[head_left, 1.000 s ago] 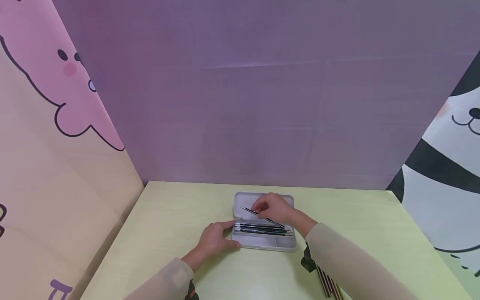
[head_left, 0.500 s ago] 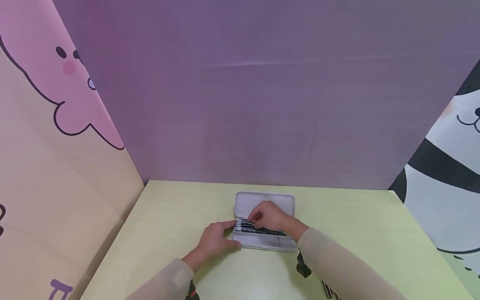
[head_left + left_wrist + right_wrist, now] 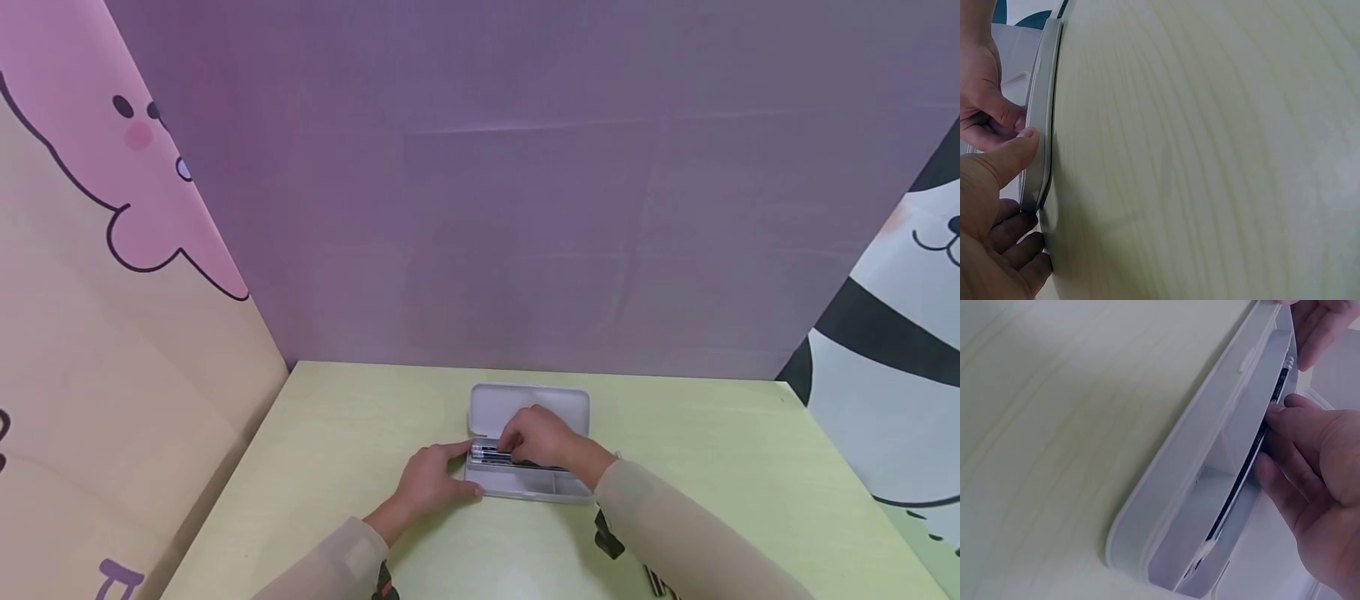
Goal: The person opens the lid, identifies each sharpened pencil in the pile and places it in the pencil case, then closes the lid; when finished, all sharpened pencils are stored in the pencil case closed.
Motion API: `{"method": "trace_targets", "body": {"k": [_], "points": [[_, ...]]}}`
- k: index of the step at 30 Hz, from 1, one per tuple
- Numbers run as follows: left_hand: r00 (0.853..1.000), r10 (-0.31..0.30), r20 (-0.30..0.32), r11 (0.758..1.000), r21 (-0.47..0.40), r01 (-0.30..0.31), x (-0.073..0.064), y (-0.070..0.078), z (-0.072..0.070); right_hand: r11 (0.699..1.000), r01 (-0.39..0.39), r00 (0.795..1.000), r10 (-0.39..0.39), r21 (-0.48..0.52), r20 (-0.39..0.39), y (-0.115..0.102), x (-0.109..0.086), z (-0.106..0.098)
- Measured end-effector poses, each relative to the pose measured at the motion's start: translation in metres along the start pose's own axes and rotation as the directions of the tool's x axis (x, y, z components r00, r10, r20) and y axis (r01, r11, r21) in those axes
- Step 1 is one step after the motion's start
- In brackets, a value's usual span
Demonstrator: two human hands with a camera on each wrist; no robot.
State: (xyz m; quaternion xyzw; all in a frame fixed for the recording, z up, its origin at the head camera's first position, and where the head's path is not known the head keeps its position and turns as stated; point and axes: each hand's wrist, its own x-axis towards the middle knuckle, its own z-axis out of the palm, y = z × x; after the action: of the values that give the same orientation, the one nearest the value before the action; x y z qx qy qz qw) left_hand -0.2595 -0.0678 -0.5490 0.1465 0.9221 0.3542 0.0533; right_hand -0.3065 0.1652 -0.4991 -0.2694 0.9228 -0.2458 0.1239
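An open light-grey pencil case (image 3: 517,481) lies on the table with its lid (image 3: 497,407) folded back. Several dark pencils (image 3: 486,452) lie side by side in its rear compartment. My left hand (image 3: 431,478) holds the case's left end, thumb at the front corner and index finger at the rear. Over the rear compartment, my right hand (image 3: 543,436) pinches a dark pencil. In the right wrist view that black pencil (image 3: 1237,482) lies lengthwise along the divider, thumb against it and the other fingers behind. The right hand hides part of the pencils.
Striped pencils (image 3: 655,581) lie on the pale wooden table (image 3: 375,408) near the front, partly under the right sleeve (image 3: 682,521). A purple panel (image 3: 525,208) rises behind the table. The case's front half has a small divided section at the right.
My right hand has lowered a pencil from above the lid into the rear compartment, beside the others. My left hand stays on the case's left end.
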Motion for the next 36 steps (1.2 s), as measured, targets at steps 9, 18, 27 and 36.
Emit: {"method": "trace_targets", "body": {"k": [9, 18, 27, 36], "points": [[1.000, -0.003, 0.003, 1.000, 0.017, 0.003, 0.002, 0.004, 0.002, 0.995, 0.020, 0.999, -0.017, 0.101, -0.029, 0.013, -0.017, -0.017], [1.000, -0.004, 0.024, 0.999, -0.043, 0.005, 0.005, 0.002, -0.001, 0.974, -0.016, 0.994, 0.041, 0.226, -0.106, 0.036, -0.059, -0.053], [1.000, -0.025, -0.015, 0.952, -0.304, 0.019, 0.013, 0.002, -0.015, 0.851, -0.188, 0.941, 0.299, 0.490, -0.158, 0.061, -0.104, -0.063], [0.972, -0.219, 0.083, 0.677, -0.705, 0.213, 0.019, 0.013, -0.021, 0.678, -0.274, 0.865, 0.484, 0.682, -0.133, 0.069, -0.114, -0.034]]}}
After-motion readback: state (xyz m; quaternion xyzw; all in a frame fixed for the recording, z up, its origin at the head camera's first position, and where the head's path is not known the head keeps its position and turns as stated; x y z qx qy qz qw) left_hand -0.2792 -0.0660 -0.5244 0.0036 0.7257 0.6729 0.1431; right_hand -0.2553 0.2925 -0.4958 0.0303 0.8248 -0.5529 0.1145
